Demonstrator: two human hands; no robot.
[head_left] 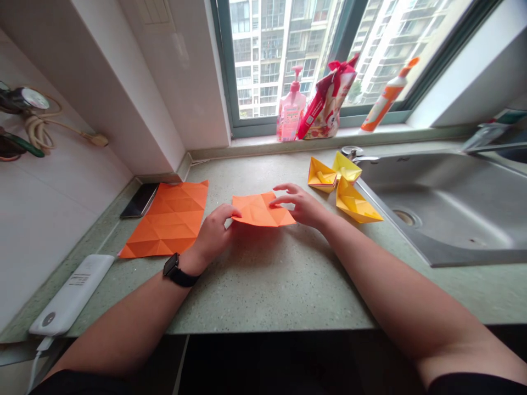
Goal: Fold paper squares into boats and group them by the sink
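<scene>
A folded orange paper (262, 210) lies between my hands on the speckled green counter (267, 280). My left hand (213, 235), with a black watch on its wrist, pinches the paper's left edge. My right hand (302, 205) holds the right side, thumb and fingers curled onto the paper. A larger creased orange sheet (168, 219) lies flat to the left. Three yellow folded paper boats (343, 186) sit to the right, beside the sink.
A steel sink (444, 208) takes up the right side. A black phone (140, 200) lies by the orange sheet and a white power bank (72, 293) near the front left. A pink pump bottle (291, 109), a red pouch (327, 101) and an orange-capped bottle (387, 99) stand on the sill.
</scene>
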